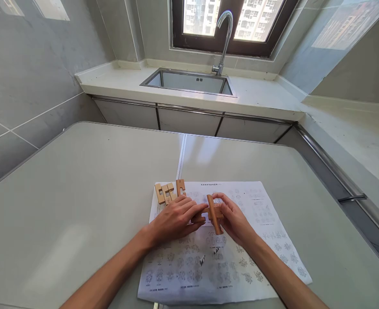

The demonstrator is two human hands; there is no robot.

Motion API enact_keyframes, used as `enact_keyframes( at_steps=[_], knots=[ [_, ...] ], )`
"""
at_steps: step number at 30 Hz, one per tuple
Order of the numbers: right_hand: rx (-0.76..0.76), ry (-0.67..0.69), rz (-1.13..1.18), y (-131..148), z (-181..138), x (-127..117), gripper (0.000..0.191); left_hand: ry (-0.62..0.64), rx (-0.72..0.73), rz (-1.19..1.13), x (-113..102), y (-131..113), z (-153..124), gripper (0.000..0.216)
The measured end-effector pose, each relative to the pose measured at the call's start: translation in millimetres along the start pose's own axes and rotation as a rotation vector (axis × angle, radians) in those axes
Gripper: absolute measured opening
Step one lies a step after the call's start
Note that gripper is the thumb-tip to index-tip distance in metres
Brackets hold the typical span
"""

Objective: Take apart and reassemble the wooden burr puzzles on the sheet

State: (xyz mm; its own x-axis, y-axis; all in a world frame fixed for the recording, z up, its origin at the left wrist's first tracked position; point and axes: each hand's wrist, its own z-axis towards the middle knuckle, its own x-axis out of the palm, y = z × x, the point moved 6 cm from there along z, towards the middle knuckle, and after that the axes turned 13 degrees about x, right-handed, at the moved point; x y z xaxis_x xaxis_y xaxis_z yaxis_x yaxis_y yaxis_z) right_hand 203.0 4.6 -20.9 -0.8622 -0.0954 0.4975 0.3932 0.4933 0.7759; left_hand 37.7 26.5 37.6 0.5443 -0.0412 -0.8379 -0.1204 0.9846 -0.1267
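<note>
Over a printed sheet of diagrams [221,274], both hands meet around wooden puzzle pieces. My right hand [232,214] is closed on a crossed pair of brown wooden puzzle pieces [214,214]; one long bar stands slanted across the other. In my left hand [179,216], thumb and fingers pinch another notched wooden puzzle piece [198,218], whose end touches or nearly touches the crossed pair. Just beyond the left hand lie several pale notched wooden pieces [165,192] and a browner notched piece [180,187], partly hidden by the fingers.
The sheet rests on a folding table [80,193] with a seam [181,156] down its middle. Past the far edge is a counter [257,90] with a sink [189,81] and a tall faucet [224,38] below a window. Another counter [363,128] runs along the right.
</note>
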Motion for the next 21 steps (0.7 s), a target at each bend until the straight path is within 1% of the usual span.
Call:
enact_keyframes(
  at_steps=[3,5,12,18,21],
  knots=[
    [0.026,0.001,0.005,-0.4,0.0,-1.2,0.063,0.012,-0.013,-0.028,0.2,1.1,-1.4,0.033],
    [0.034,0.004,0.008,-0.6,0.0,-1.7,0.066,0.020,-0.023,-0.040,1.0,2.1,-2.5,0.035],
    [0.051,0.024,0.014,-1.2,0.5,-1.0,0.063,0.042,-0.028,-0.038,4.8,3.1,-4.2,0.032],
    [0.050,-0.007,-0.011,0.0,-0.2,-1.9,0.055,0.030,-0.029,-0.048,3.5,3.0,-3.3,0.031],
    [0.056,-0.019,-0.022,0.0,0.2,-1.9,0.056,0.027,-0.023,-0.066,4.0,2.7,-3.1,0.029]
  ],
)
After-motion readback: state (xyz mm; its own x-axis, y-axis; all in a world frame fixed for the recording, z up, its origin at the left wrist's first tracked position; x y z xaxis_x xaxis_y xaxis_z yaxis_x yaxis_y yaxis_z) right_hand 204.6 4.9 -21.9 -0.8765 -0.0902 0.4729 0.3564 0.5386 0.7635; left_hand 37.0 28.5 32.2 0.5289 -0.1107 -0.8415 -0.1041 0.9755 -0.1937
